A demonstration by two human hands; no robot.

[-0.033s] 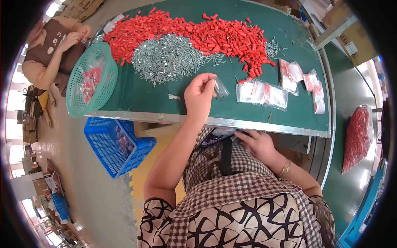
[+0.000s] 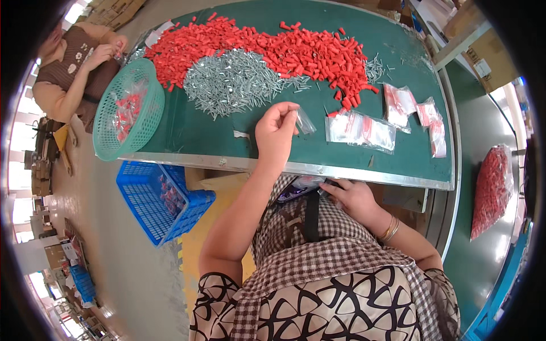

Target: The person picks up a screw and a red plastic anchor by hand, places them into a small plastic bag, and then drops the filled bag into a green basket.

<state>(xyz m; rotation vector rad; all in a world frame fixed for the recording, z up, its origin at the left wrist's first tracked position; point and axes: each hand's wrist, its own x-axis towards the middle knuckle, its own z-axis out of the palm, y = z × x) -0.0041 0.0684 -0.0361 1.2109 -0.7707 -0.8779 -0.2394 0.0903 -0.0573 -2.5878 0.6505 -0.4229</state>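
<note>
Green worktable piled with red plastic pieces, a small clear bag in the left hand

The table fills the upper half of the frame, the red pieces spread along its far side and a heap of grey metal pins in front of them. At frame centre, below that heap, the left hand is closed, thumb and forefinger pinching the small clear bag, which juts out to the right of the fingertips above the tabletop. The right hand is lower, just below the table's near edge, its fingers partly bent beside a purple object on the lap; whether it grips anything cannot be told.

Right of the held bag lie flat clear packets with red markings, any lettering on them too small to read. A white label on a carton in the upper right is likewise illegible. A pale green basket holding filled bags stands in the upper left, near a co-worker; a blue crate sits below it. At the right edge rests a large clear sack of red pieces.
</note>
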